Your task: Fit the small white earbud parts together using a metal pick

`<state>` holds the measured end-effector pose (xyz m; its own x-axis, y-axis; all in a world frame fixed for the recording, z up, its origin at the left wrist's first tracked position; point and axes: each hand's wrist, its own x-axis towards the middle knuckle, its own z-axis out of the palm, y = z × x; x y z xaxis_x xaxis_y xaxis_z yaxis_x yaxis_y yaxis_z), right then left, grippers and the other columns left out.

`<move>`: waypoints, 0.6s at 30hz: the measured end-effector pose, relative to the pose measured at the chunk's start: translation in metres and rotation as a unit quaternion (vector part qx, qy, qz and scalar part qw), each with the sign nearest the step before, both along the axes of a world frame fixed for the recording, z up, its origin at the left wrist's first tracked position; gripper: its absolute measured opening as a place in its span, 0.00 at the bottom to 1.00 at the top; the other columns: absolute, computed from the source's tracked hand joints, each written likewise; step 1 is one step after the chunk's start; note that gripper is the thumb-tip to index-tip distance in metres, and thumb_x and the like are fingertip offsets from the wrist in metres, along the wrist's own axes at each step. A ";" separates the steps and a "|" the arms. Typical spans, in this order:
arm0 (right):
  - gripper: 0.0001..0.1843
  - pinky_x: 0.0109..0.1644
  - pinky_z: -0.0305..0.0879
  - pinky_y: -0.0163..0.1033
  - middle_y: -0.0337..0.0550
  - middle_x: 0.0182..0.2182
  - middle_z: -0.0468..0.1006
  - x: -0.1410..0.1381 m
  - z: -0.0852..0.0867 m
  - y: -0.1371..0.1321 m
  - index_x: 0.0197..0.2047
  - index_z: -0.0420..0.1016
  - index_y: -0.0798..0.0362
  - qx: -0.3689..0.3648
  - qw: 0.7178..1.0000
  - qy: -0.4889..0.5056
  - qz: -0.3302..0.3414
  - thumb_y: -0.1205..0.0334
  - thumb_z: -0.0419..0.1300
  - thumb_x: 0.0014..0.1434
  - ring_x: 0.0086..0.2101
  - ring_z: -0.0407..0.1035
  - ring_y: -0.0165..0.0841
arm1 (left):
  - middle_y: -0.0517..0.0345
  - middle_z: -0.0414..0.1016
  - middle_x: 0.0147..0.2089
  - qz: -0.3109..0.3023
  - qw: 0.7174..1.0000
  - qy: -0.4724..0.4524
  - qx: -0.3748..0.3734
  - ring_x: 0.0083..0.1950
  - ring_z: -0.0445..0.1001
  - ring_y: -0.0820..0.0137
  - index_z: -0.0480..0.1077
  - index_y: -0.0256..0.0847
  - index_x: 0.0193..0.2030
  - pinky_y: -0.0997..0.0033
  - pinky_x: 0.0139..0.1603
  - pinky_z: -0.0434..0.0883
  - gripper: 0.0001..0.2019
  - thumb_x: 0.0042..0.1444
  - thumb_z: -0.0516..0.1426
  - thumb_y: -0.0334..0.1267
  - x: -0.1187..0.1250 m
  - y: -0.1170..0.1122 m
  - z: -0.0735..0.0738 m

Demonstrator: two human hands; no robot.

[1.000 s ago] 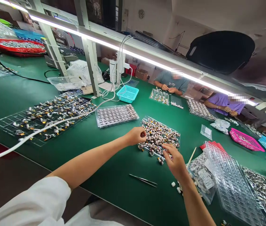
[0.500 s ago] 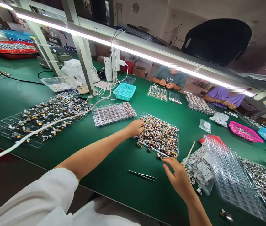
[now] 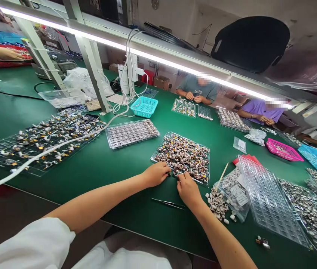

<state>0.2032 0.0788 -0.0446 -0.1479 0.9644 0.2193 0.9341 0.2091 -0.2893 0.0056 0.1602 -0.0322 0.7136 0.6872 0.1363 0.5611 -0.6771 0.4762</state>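
Note:
My left hand [image 3: 156, 175] is closed in a pinch at the front edge of a clear tray [image 3: 153, 158], with a small dark part showing at its fingertips. Close beside it, my right hand [image 3: 188, 189] is also closed, its fingertips on a small ring-shaped part at the same edge. The fingers partly cover both parts, so their exact kind is unclear. Heaped on the tray are many small white, brown and orange parts [image 3: 185, 151]. Metal tweezers [image 3: 167, 203] lie on the green table just in front of my hands.
Loose white caps [image 3: 217, 204] lie to the right beside a clear bag [image 3: 235, 194] and an empty clear tray [image 3: 270, 201]. A filled tray [image 3: 132, 133] and a turquoise basket [image 3: 144, 107] stand behind. A white cable [image 3: 49, 153] crosses the left tray. Other people sit across the table.
My left hand has moved from the tray's left side to its front edge. My right hand has moved left, and the two are now close together. Another person's arm has appeared at far left.

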 end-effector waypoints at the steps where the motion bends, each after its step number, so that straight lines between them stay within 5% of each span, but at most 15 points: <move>1: 0.11 0.38 0.67 0.37 0.47 0.37 0.73 -0.002 -0.001 0.000 0.41 0.74 0.51 0.002 1.000 0.001 0.005 0.73 0.55 0.59 0.33 0.70 0.35 | 0.51 0.73 0.41 0.000 1.000 -0.003 0.000 0.44 0.74 0.62 0.75 0.41 0.42 0.67 0.45 0.71 0.09 0.57 0.57 0.29 0.001 -0.001 0.001; 6: 0.11 0.43 0.69 0.39 0.45 0.37 0.73 0.015 0.012 0.009 0.42 0.74 0.51 0.034 0.999 0.031 0.016 0.71 0.55 0.59 0.37 0.71 0.36 | 0.54 0.74 0.41 0.003 0.999 -0.042 0.010 0.44 0.75 0.65 0.75 0.41 0.42 0.70 0.46 0.71 0.08 0.56 0.58 0.32 0.000 0.004 0.012; 12: 0.17 0.50 0.70 0.48 0.52 0.45 0.73 0.050 0.031 0.041 0.52 0.74 0.54 0.082 0.995 0.054 -0.025 0.66 0.51 0.62 0.44 0.71 0.41 | 0.48 0.74 0.47 0.066 0.994 -0.080 0.033 0.50 0.74 0.61 0.75 0.39 0.49 0.63 0.54 0.71 0.13 0.61 0.54 0.31 0.011 0.040 0.029; 18: 0.19 0.55 0.68 0.52 0.53 0.51 0.73 0.040 0.037 0.030 0.55 0.74 0.50 0.080 0.997 0.024 0.000 0.66 0.53 0.63 0.50 0.68 0.44 | 0.45 0.72 0.55 0.072 0.991 -0.106 0.033 0.58 0.69 0.57 0.73 0.40 0.54 0.56 0.63 0.66 0.16 0.61 0.53 0.30 0.018 0.049 0.026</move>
